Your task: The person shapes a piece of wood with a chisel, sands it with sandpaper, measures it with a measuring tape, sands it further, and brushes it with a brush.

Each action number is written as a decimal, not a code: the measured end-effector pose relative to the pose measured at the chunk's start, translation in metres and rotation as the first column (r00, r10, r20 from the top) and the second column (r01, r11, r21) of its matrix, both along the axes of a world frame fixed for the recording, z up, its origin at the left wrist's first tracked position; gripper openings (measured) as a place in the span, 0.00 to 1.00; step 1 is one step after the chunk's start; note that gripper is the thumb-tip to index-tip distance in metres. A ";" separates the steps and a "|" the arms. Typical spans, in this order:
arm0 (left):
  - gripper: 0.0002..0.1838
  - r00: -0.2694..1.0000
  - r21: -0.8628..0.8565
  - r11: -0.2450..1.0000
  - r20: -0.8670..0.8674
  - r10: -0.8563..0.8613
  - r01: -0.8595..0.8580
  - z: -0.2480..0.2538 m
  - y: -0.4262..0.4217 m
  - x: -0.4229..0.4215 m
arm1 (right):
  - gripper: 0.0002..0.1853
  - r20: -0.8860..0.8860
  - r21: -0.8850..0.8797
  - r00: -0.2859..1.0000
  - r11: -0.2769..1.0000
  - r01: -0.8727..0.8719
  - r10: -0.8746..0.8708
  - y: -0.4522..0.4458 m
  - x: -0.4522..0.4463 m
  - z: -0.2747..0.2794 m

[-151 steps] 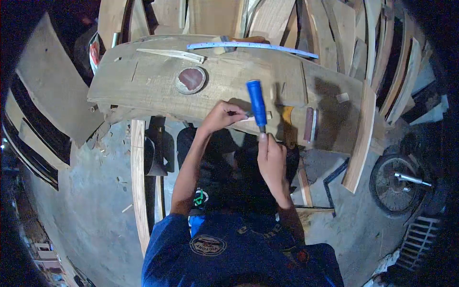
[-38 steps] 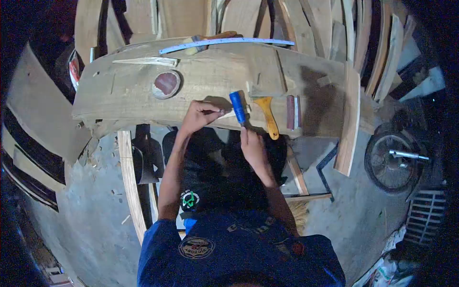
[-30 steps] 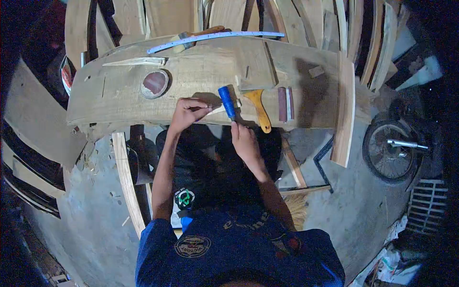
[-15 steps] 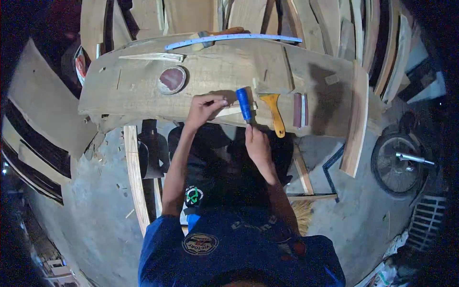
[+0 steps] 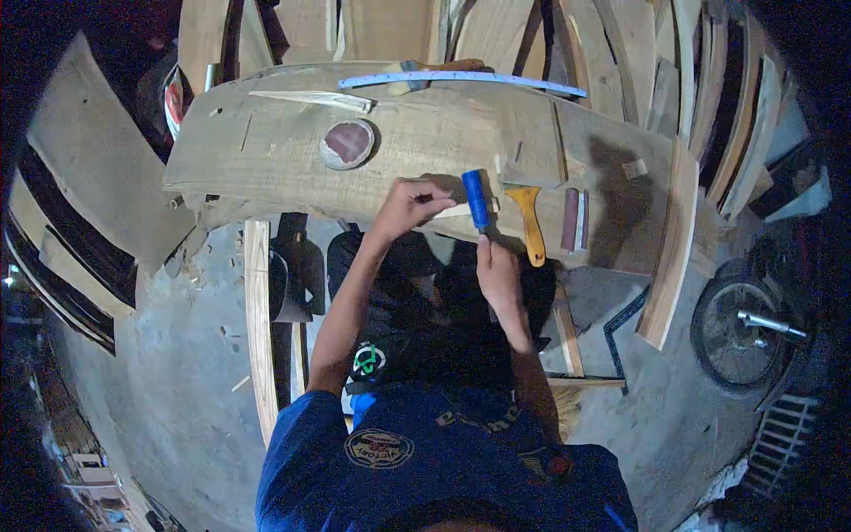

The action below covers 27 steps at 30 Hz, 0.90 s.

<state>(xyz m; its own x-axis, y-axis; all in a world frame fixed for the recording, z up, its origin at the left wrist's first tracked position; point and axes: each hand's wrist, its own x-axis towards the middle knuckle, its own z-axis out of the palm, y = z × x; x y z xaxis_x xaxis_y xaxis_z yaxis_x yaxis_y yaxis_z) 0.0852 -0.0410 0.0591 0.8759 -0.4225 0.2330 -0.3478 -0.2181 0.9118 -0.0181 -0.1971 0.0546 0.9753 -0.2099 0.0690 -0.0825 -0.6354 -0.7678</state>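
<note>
My left hand (image 5: 412, 207) is closed in a pinch at a thin pale wood strip (image 5: 460, 210), which lies by the near edge of the curved wooden board (image 5: 266, 160). My right hand (image 5: 499, 277) grips the lower end of a blue-handled tool (image 5: 476, 199); the fingers hide that end, so its exact kind is unclear. The blue handle points away from me, across the strip's right part. Just right of it lies a scraper with a yellow handle (image 5: 529, 226). A round container with a reddish-brown top (image 5: 347, 144) sits farther left on the board.
A white curved strip (image 5: 461, 78) and a paintbrush (image 5: 443, 66) lie along the far edge. Sanding pieces (image 5: 570, 219) and a curved wood plank (image 5: 669, 253) are on the right. Wood pieces stand behind. A black angled bar (image 5: 613, 341) and a bicycle wheel (image 5: 740, 328) are on the right.
The whole view has shifted, so the board appears farther right and slightly lower. My left thumb and fingers have come down closer to the wood strip. My right hand still grips the blue-handled tool.
</note>
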 end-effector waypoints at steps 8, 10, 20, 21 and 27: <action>0.06 0.999 -0.048 0.998 0.007 -0.046 0.046 -0.001 0.001 0.001 | 0.15 0.160 0.009 0.986 0.999 -0.046 0.044 0.020 -0.009 0.068; 0.06 0.999 0.000 1.000 -0.017 -0.027 0.027 0.003 0.004 -0.001 | 0.16 0.015 -0.130 0.994 0.986 -0.102 0.104 0.019 -0.002 0.045; 0.07 0.990 -0.018 0.999 0.134 -0.040 0.043 0.005 0.002 0.002 | 0.16 0.128 -0.079 0.990 0.996 -0.047 0.057 0.016 -0.006 0.043; 0.07 0.996 0.008 0.999 0.079 -0.033 0.033 0.007 0.003 0.000 | 0.15 0.190 -0.198 0.976 0.978 -0.070 0.109 0.016 -0.002 0.041; 0.06 0.999 0.052 0.998 0.018 -0.033 0.032 0.002 0.002 0.001 | 0.17 0.019 -0.018 1.000 1.000 -0.024 0.025 0.021 -0.014 0.089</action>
